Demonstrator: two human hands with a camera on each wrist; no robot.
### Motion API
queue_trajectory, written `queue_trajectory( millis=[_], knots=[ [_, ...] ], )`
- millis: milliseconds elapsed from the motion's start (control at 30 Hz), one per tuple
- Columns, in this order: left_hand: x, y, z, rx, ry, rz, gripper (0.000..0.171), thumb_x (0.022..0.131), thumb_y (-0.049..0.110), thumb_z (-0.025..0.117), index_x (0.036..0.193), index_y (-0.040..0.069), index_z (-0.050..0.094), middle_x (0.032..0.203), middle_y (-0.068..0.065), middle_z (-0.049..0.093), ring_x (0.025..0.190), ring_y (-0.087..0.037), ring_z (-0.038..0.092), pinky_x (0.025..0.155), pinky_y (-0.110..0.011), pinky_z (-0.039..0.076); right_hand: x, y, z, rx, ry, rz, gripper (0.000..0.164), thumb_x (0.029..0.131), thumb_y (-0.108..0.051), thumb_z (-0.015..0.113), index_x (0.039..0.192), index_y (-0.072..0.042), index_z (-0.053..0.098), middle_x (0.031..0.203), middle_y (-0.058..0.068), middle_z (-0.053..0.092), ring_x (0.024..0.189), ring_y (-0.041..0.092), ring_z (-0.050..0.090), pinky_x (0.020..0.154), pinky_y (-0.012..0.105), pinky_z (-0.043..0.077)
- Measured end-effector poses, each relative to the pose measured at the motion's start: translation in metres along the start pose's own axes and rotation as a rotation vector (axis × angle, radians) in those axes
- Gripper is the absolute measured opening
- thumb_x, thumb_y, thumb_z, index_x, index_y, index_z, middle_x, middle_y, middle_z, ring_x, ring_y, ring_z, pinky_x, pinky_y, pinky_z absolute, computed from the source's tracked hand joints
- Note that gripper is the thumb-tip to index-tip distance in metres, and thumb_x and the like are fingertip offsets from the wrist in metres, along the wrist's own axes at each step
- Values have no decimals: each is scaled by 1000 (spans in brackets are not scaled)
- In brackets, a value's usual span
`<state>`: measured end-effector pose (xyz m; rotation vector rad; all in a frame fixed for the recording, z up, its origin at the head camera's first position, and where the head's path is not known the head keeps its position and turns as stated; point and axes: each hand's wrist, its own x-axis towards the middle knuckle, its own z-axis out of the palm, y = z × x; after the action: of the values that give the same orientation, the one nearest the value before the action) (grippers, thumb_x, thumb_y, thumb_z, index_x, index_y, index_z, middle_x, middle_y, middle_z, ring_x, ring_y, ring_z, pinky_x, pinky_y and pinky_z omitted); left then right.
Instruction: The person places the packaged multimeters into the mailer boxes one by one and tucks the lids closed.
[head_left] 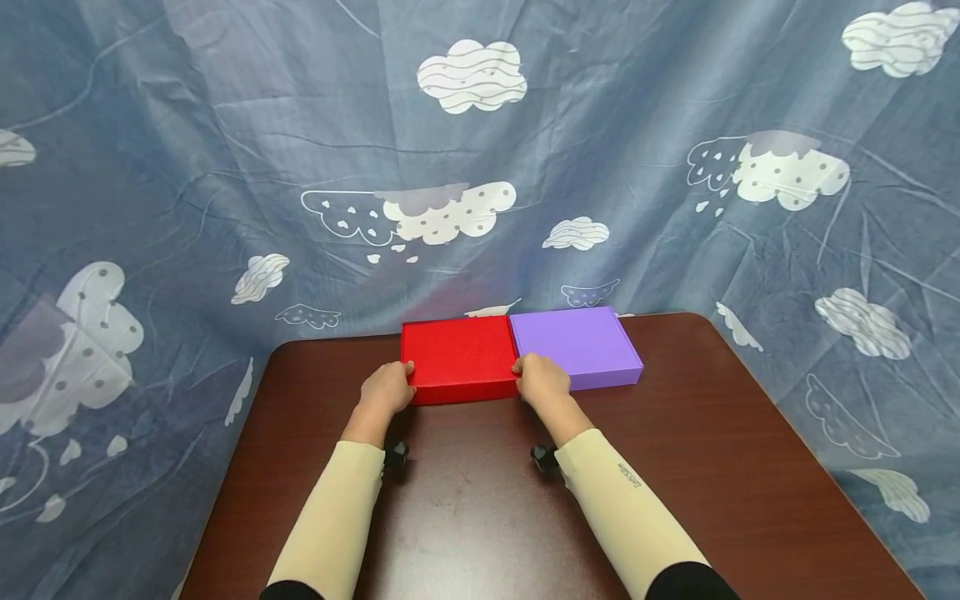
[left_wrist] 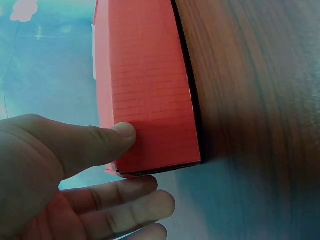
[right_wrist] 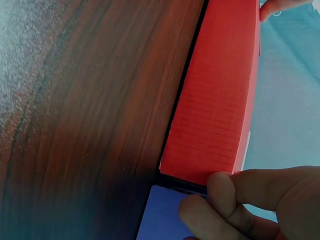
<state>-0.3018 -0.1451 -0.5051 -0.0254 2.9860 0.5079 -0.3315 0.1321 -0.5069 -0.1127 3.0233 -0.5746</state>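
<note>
A flat red cardboard box point(head_left: 459, 354) lies near the far edge of the table, its long front side toward me. My left hand point(head_left: 388, 387) grips its left front corner. In the left wrist view the thumb point(left_wrist: 124, 131) presses on the front face and the fingers lie along the left end. At the other end, my right hand point(head_left: 543, 379) holds the right front corner between thumb and fingers. A purple box point(head_left: 577, 343) of similar shape lies against the red box's right side. In the right wrist view, fingertips of the right hand overlap the purple box point(right_wrist: 162, 215).
Both boxes lie on a dark brown wooden table point(head_left: 457, 500) with rounded far corners. Close behind the table hangs a blue curtain point(head_left: 637, 108) with a white cloud print. A small black device point(head_left: 395, 454) sits at the left wrist, another black device point(head_left: 544, 458) at the right.
</note>
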Motion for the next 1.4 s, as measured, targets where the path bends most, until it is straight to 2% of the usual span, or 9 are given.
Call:
queue_trajectory(
  millis=[200,300,533,667,800,933,1067,1233,1400],
  knots=[
    [3,1,1,23,-24,9,53,92,16,73,143,11,62,121,-18,67,98,-31,63,80,-45,53,1,3,2,18,-22,38,30,89,-7,71,116,-18,79,75,2,70,86,28,67,66,46,54],
    [4,3,3,22,-25,2,53,93,17,73,144,12,61,123,-19,67,99,-31,63,80,-46,53,2,5,2,19,-24,36,31,89,-7,71,117,-18,79,71,1,69,85,28,67,66,46,54],
    [11,10,9,40,-33,-39,59,95,26,68,149,9,54,122,-23,63,102,-33,62,78,-48,55,7,13,6,-51,22,-107,34,89,-10,68,121,-14,77,109,12,74,96,33,68,72,49,55],
    [19,23,4,100,-31,-73,63,98,42,64,149,6,52,126,-25,56,111,-39,58,85,-53,54,12,15,1,-107,43,-215,36,90,-12,67,125,-13,75,113,13,74,100,35,69,74,51,56],
    [43,39,-18,110,57,-32,62,101,46,57,147,5,53,131,-25,53,119,-42,55,93,-56,50,36,8,-29,-116,97,-260,39,95,-17,63,132,-11,70,124,15,71,110,37,68,81,55,56],
    [76,56,-54,113,134,55,59,106,43,47,150,5,48,141,-23,50,131,-41,49,100,-57,47,67,-4,-79,-156,178,-259,47,100,-24,57,144,-8,58,138,19,60,123,40,60,93,58,51],
    [99,67,-91,111,168,73,65,108,45,37,159,5,32,161,-23,30,150,-40,26,113,-56,35,91,-15,-125,-212,215,-233,61,103,-33,53,156,-6,38,154,24,40,145,41,36,113,59,32],
    [108,72,-119,95,166,29,75,108,50,30,165,10,2,170,-19,-9,155,-37,-12,123,-54,10,104,-24,-154,-239,184,-188,76,105,-45,45,164,-10,15,168,23,7,156,40,0,120,62,6],
    [110,78,-128,114,198,35,80,107,55,28,164,15,-11,168,-12,-23,153,-32,-25,123,-53,-1,107,-27,-161,-252,172,-167,81,105,-52,43,166,-14,7,170,19,-5,155,37,-11,120,60,-3]
  ],
)
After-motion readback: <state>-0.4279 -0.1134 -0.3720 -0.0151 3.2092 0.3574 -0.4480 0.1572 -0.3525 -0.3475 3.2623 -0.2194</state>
